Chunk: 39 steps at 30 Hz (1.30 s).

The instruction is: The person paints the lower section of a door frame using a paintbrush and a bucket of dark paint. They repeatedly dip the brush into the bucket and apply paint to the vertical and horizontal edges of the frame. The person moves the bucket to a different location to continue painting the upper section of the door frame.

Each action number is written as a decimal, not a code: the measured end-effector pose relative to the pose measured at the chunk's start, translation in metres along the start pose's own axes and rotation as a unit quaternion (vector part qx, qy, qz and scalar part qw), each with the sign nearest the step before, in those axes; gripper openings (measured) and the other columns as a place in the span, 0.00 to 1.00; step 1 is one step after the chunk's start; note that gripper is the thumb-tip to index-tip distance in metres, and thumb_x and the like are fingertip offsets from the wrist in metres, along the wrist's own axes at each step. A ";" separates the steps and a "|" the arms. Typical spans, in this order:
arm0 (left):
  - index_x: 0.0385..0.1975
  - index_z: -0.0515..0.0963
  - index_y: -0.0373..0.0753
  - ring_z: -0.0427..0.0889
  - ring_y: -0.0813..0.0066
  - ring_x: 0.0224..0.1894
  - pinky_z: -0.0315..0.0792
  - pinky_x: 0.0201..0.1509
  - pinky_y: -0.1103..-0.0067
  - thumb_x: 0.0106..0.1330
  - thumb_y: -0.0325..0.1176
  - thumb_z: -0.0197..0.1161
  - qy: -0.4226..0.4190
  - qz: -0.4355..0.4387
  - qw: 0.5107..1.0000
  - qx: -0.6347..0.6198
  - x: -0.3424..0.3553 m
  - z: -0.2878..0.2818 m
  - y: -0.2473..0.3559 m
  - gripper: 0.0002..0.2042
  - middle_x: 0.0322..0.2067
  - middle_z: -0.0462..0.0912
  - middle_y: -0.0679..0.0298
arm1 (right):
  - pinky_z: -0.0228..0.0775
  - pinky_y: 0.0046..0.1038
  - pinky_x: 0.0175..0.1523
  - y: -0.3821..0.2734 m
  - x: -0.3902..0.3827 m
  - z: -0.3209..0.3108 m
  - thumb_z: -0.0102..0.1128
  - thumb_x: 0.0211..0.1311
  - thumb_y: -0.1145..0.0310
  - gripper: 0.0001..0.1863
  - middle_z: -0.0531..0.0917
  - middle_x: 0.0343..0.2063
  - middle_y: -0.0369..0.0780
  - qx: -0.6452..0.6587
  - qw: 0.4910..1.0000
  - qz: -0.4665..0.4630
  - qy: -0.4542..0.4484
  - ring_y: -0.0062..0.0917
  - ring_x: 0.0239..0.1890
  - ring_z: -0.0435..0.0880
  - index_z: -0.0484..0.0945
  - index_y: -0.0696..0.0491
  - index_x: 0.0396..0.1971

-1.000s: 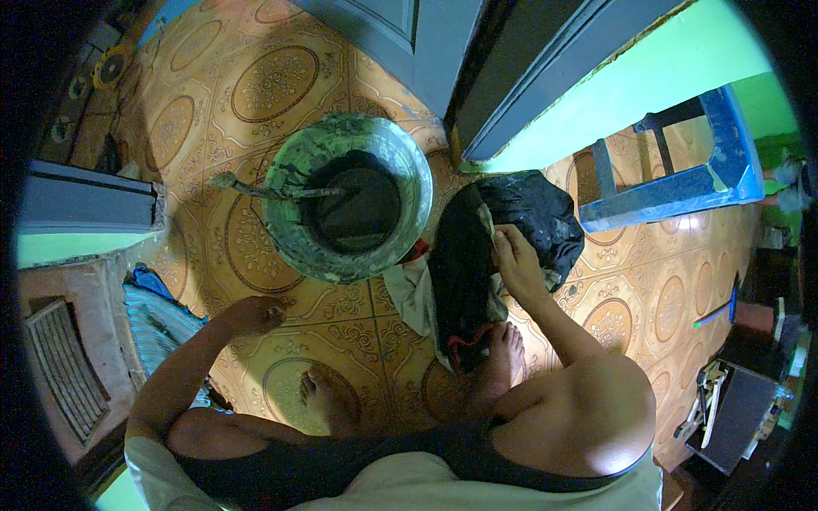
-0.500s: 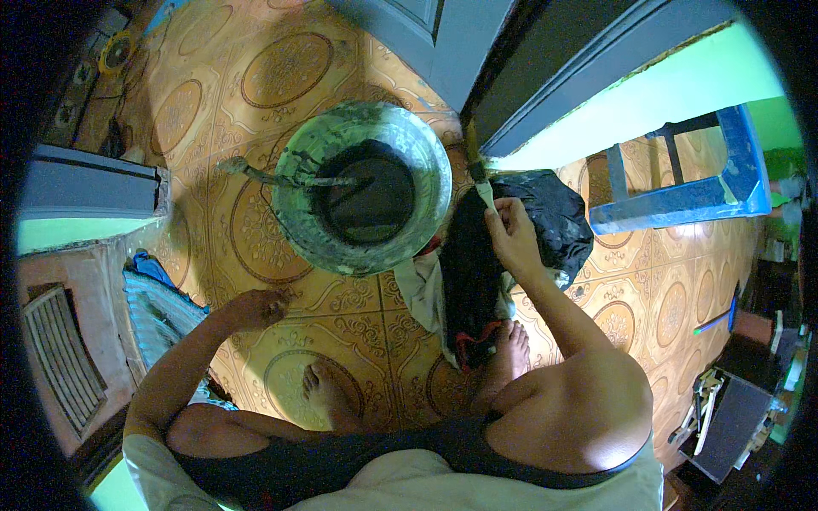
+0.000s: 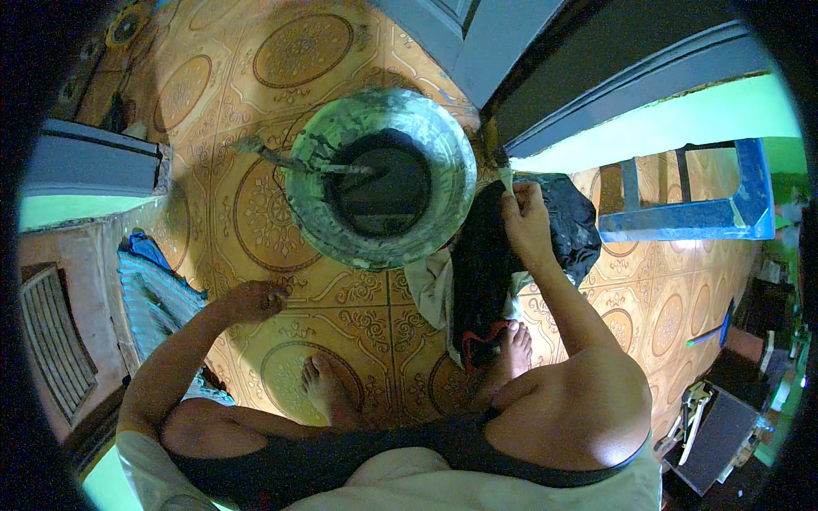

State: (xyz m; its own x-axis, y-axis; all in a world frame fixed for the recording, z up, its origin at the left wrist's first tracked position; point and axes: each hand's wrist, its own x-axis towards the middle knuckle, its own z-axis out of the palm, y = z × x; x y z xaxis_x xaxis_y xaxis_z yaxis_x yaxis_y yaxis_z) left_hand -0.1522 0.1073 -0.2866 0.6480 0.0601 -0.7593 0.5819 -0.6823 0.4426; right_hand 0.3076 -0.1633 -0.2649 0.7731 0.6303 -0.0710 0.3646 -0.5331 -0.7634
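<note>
In my right hand [image 3: 528, 223] is a paintbrush [image 3: 506, 177], its pale handle pinched between thumb and fingers. The dark bristles point away from me and meet the foot of the grey door frame [image 3: 562, 98]. Under that hand lies a heap of black cloth [image 3: 567, 217] on the floor. To the left stands a large metal basin [image 3: 383, 247], smeared with paint and dark inside. Across its left rim leans a paint-crusted stick or tool [image 3: 319, 168]. My left hand [image 3: 251, 302] hangs above the floor below the basin, fingers loosely bent and apart, nothing seen in it.
A blue frame-like stool [image 3: 682, 223] lies at the right. Striped blue cloth [image 3: 158, 289] rests by the left wall near a slatted vent [image 3: 64, 345]. A grey door [image 3: 486, 38] stands at the top. Pale cloth [image 3: 433, 285] lies below the basin. My bare feet [image 3: 515, 347] are on the patterned tiles.
The view has shifted a little, moving the basin right and up in the picture. My right hand and the brush have moved slightly farther away, along the door frame's foot. My left hand stays nearly still.
</note>
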 end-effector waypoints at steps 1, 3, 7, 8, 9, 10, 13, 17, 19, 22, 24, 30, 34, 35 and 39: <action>0.51 0.77 0.42 0.85 0.52 0.44 0.78 0.51 0.63 0.68 0.41 0.57 0.014 0.015 1.000 -0.001 0.002 0.005 -0.008 0.16 0.44 0.84 0.51 | 0.73 0.45 0.48 -0.001 0.001 0.000 0.55 0.68 0.63 0.15 0.82 0.37 0.56 -0.001 1.000 0.004 0.000 0.53 0.42 0.82 0.69 0.59 0.44; 0.50 0.78 0.42 0.85 0.52 0.43 0.78 0.50 0.63 0.68 0.40 0.57 0.032 0.030 0.999 -0.011 -0.001 0.009 -0.010 0.15 0.42 0.85 0.52 | 0.73 0.46 0.47 -0.017 -0.003 -0.001 0.55 0.68 0.63 0.15 0.82 0.37 0.56 -0.011 0.999 -0.029 0.043 0.54 0.41 0.82 0.69 0.59 0.44; 0.47 0.78 0.41 0.85 0.53 0.42 0.79 0.49 0.63 0.67 0.40 0.57 0.026 0.002 0.998 -0.051 -0.006 -0.004 0.009 0.14 0.40 0.85 0.52 | 0.74 0.48 0.46 -0.021 -0.017 -0.007 0.54 0.69 0.64 0.14 0.82 0.37 0.57 -0.019 0.999 -0.037 0.027 0.56 0.41 0.82 0.68 0.59 0.44; 0.47 0.78 0.41 0.85 0.53 0.42 0.79 0.49 0.63 0.67 0.40 0.57 0.019 -0.014 0.998 -0.064 -0.007 -0.009 0.016 0.14 0.39 0.85 0.53 | 0.73 0.49 0.46 -0.019 -0.017 -0.006 0.54 0.69 0.64 0.14 0.82 0.37 0.57 -0.025 0.999 -0.031 0.014 0.56 0.41 0.82 0.68 0.59 0.45; 0.47 0.78 0.41 0.85 0.53 0.42 0.79 0.49 0.63 0.67 0.41 0.57 0.016 -0.010 0.998 -0.064 -0.007 -0.011 0.017 0.14 0.39 0.85 0.53 | 0.73 0.49 0.46 -0.015 -0.017 -0.002 0.54 0.69 0.64 0.14 0.82 0.37 0.57 -0.031 0.999 -0.025 0.001 0.56 0.41 0.82 0.68 0.59 0.45; 0.47 0.78 0.41 0.85 0.53 0.42 0.79 0.49 0.63 0.68 0.41 0.57 0.013 -0.005 0.998 -0.065 -0.006 -0.013 0.019 0.14 0.40 0.85 0.53 | 0.73 0.49 0.46 -0.012 -0.017 -0.001 0.54 0.69 0.64 0.14 0.82 0.37 0.57 -0.037 0.999 -0.018 -0.011 0.57 0.41 0.82 0.67 0.59 0.45; 0.49 0.78 0.41 0.85 0.53 0.42 0.79 0.50 0.63 0.68 0.42 0.57 0.008 0.001 1.000 -0.024 -0.002 -0.004 0.006 0.15 0.40 0.85 0.53 | 0.73 0.50 0.45 -0.012 -0.007 0.000 0.53 0.69 0.65 0.14 0.82 0.36 0.58 -0.073 0.995 -0.064 0.014 0.58 0.41 0.81 0.67 0.59 0.45; 0.52 0.77 0.41 0.85 0.53 0.44 0.79 0.51 0.64 0.69 0.43 0.57 0.040 -0.007 0.998 -0.046 -0.009 -0.004 0.017 0.17 0.42 0.85 0.54 | 0.73 0.51 0.45 -0.019 -0.004 -0.002 0.53 0.68 0.66 0.14 0.82 0.36 0.58 -0.064 0.996 -0.057 0.034 0.59 0.40 0.81 0.67 0.59 0.45; 0.52 0.76 0.41 0.85 0.53 0.45 0.79 0.52 0.64 0.69 0.43 0.57 0.026 -0.002 0.999 -0.041 -0.005 -0.003 0.011 0.17 0.43 0.85 0.53 | 0.73 0.52 0.44 -0.035 -0.013 -0.006 0.54 0.68 0.67 0.14 0.82 0.36 0.58 -0.059 0.995 -0.061 0.059 0.59 0.39 0.81 0.66 0.59 0.46; 0.53 0.76 0.40 0.85 0.53 0.45 0.78 0.52 0.64 0.69 0.43 0.58 0.032 0.031 0.998 -0.040 0.000 0.012 -0.016 0.18 0.44 0.85 0.53 | 0.73 0.52 0.44 -0.040 -0.021 -0.002 0.53 0.68 0.66 0.14 0.82 0.36 0.58 -0.042 0.998 -0.038 0.010 0.59 0.38 0.81 0.66 0.59 0.46; 0.53 0.76 0.40 0.85 0.54 0.45 0.78 0.52 0.65 0.69 0.43 0.58 0.033 0.045 0.998 -0.034 0.008 0.011 -0.014 0.18 0.44 0.85 0.53 | 0.73 0.52 0.44 -0.025 -0.017 0.000 0.53 0.68 0.66 0.14 0.82 0.35 0.58 -0.075 0.996 -0.049 0.010 0.59 0.38 0.81 0.66 0.59 0.46; 0.54 0.76 0.40 0.85 0.53 0.45 0.78 0.52 0.64 0.68 0.42 0.59 0.030 0.011 0.998 -0.061 -0.007 -0.006 0.016 0.19 0.44 0.85 0.51 | 0.73 0.48 0.44 -0.029 -0.009 -0.006 0.54 0.69 0.65 0.14 0.82 0.35 0.56 -0.088 0.994 -0.036 0.047 0.55 0.39 0.83 0.67 0.59 0.46; 0.55 0.76 0.39 0.85 0.52 0.44 0.78 0.52 0.63 0.68 0.41 0.59 0.010 0.002 1.000 -0.017 -0.003 -0.001 0.003 0.19 0.44 0.84 0.50 | 0.73 0.51 0.43 -0.053 -0.023 -0.020 0.53 0.70 0.64 0.14 0.82 0.33 0.58 -0.018 0.993 -0.074 0.089 0.57 0.39 0.82 0.66 0.58 0.46; 0.55 0.76 0.40 0.85 0.51 0.43 0.78 0.51 0.63 0.67 0.41 0.59 0.009 0.001 1.000 -0.006 -0.002 0.000 0.000 0.19 0.44 0.84 0.50 | 0.73 0.50 0.43 -0.054 -0.026 -0.020 0.52 0.70 0.64 0.14 0.82 0.33 0.57 -0.031 0.994 -0.072 0.076 0.57 0.39 0.82 0.66 0.58 0.45; 0.55 0.76 0.40 0.85 0.50 0.43 0.78 0.51 0.63 0.68 0.41 0.58 0.017 0.025 0.999 -0.012 0.002 0.000 0.000 0.19 0.44 0.84 0.49 | 0.73 0.51 0.41 -0.047 -0.027 -0.016 0.53 0.70 0.65 0.13 0.82 0.33 0.57 -0.074 0.996 -0.042 0.034 0.58 0.37 0.82 0.66 0.58 0.45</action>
State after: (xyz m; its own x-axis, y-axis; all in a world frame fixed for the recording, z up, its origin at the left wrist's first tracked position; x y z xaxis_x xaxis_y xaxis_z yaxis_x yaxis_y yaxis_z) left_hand -0.1503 0.1075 -0.2878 0.6928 0.0513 -0.7193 0.5596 -0.6674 0.4914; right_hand 0.2780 -0.1649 -0.2167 0.7682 0.6393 0.0355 0.4979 -0.5615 -0.6609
